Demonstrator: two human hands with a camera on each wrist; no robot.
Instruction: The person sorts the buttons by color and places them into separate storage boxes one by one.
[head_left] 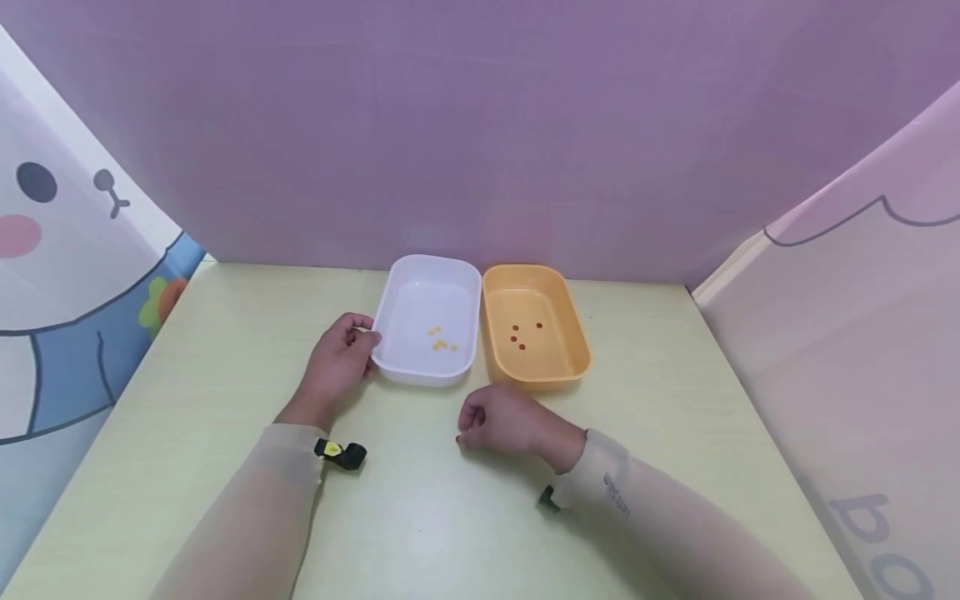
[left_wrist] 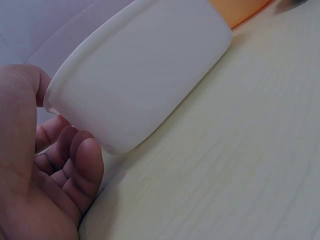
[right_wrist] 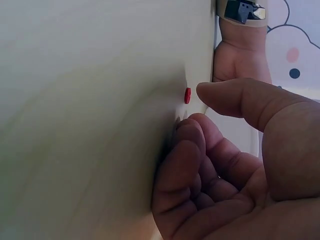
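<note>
My left hand [head_left: 335, 358] grips the left rim of a white plastic tray [head_left: 431, 372], thumb over the edge and fingers curled below it in the left wrist view. Several small yellow pieces [head_left: 440, 344] lie in this tray. In front of the trays, my right hand [head_left: 498, 421] is low over the table. A small red disc [right_wrist: 188, 95] lies on the tabletop just off its thumb tip, with thumb and index finger apart and the other fingers bent. The orange tray [head_left: 551, 367] beside the white one holds several small red discs [head_left: 522, 347].
Both trays stand side by side near the back of the pale wooden table [head_left: 397, 533], close to a purple backdrop [head_left: 480, 133]. Cartoon-printed cloth [head_left: 67, 250] hangs at the left, and a pale pink cloth [head_left: 847, 333] at the right. Each wrist wears a dark camera strap [head_left: 341, 454].
</note>
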